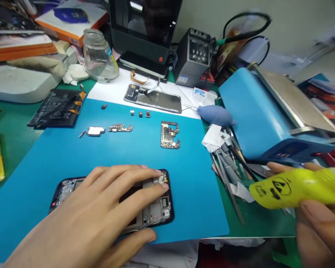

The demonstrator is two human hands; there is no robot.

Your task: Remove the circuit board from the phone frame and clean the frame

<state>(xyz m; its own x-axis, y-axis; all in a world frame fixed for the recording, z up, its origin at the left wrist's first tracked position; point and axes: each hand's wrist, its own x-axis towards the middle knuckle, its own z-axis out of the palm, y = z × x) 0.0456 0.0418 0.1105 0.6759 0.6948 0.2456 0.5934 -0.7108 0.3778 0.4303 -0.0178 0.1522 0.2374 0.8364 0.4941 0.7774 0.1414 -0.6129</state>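
My left hand (100, 208) lies flat over an opened phone frame (159, 208) on the blue mat (114, 156), fingers spread across its inside and thumb at its near edge. At the right edge of view my right hand (321, 219) grips a yellow squeeze bottle (290, 188) with a black warning triangle, its rounded end pointing left above the green table. Farther back on the mat lie a phone mainboard (170, 134), a small connector board (120, 128), a metal part (95, 130) and three tiny modules (140, 114).
A black battery (57, 108) and glass jar (99, 56) sit back left, a phone back cover (153, 97) on white paper behind the mat. Tweezers and tools (229, 160) lie right of the mat beside a blue machine (257, 115). A soldering station (194, 56) stands at the back.
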